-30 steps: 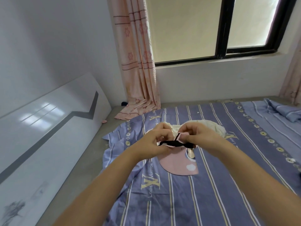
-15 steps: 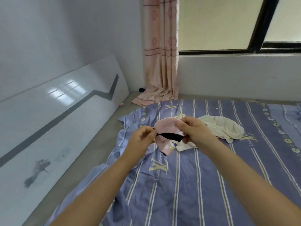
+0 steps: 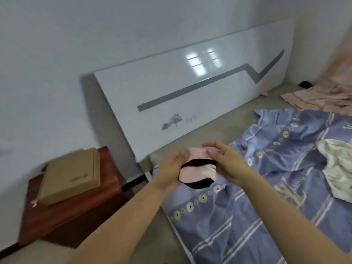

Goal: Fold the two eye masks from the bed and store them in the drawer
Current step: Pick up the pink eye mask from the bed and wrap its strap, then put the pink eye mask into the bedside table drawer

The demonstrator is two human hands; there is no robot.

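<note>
I cup the folded pink mask (image 3: 198,171) between my left hand (image 3: 171,169) and right hand (image 3: 226,164), above the bed (image 3: 266,197) edge. Carrying it to the nightstand (image 3: 62,212), I'd squeeze lightly so the fold and strap (image 3: 198,162) hold.

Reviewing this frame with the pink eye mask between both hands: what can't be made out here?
- Drawer front of the wooden nightstand: the head view shows mainly its top, under the cardboard box, and motion blur smears it.
- Second eye mask: unidentifiable; the cream cloth is cut off by the right edge.
- Fold of the pink eye mask: left hand and right hand cover its sides.
</note>
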